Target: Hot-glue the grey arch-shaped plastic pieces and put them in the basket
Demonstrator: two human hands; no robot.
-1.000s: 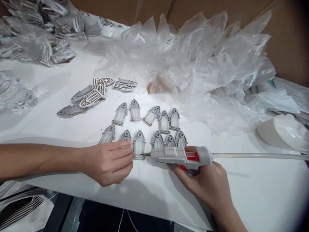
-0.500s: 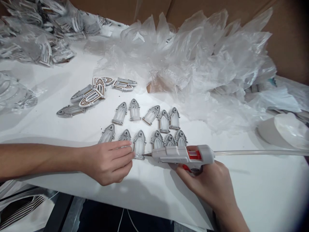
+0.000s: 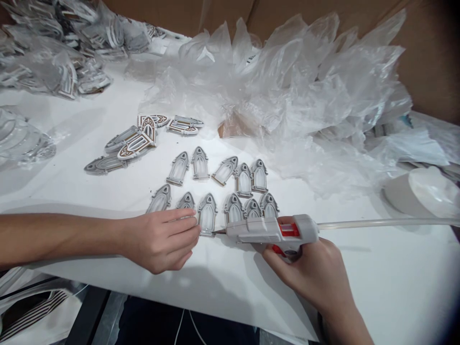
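My right hand (image 3: 312,273) grips a grey hot glue gun (image 3: 258,230) with red parts, its nozzle pointing left. The nozzle tip meets the lower right corner of a small grey arched window piece (image 3: 207,213) lying on the white table. At that piece's lower left edge are the fingertips of my left hand (image 3: 170,239), closed together against it; the thumb is hidden. Another arched piece (image 3: 186,201) is partly covered by my left fingers. Several matching pieces (image 3: 245,179) lie in two rough rows, some partly behind the glue gun.
A clear glue stick (image 3: 381,222) runs out of the gun's back to the right. Behind lies a heap of clear plastic bags (image 3: 294,81). Bagged pieces (image 3: 64,52) fill the back left, and loose brown-and-white arches (image 3: 138,143) lie nearer. A white roll (image 3: 420,191) stands at right.
Almost nothing has moved. My left hand's lower fingers have shifted up very slightly, and the rear of the glue gun with its stick has risen a touch.
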